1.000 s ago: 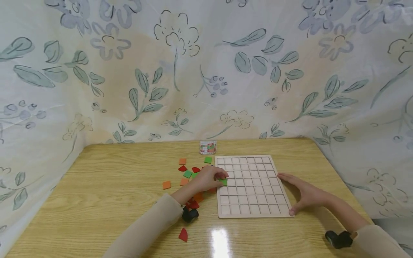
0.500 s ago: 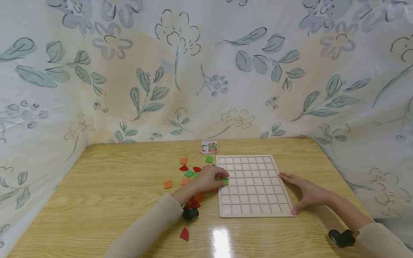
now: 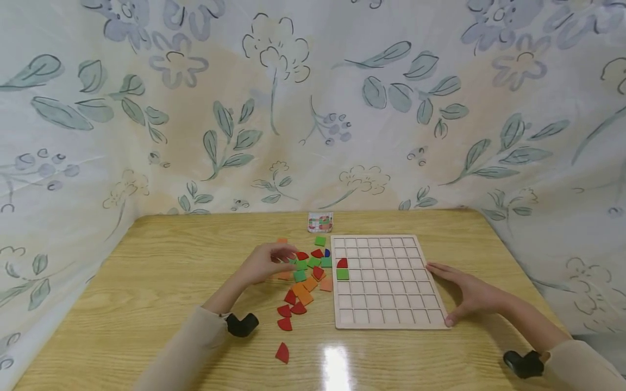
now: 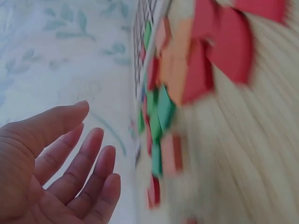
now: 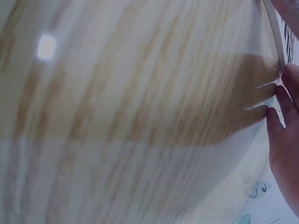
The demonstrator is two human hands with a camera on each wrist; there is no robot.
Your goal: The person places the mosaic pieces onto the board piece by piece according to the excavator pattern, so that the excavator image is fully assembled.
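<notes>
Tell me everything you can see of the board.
The board is a thin, flat, pale panel that looks like wood, with dark lines dividing it into square cells inside a plain border. It lies flat on the table. In its leftmost column, a red quarter-round piece sits just beyond a green square. The right hand touches its right side, fingertips along the edge, thumb at the near corner.

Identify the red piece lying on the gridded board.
The red piece just beyond the green square in the left column; the other visible red pieces lie off the board.
</notes>
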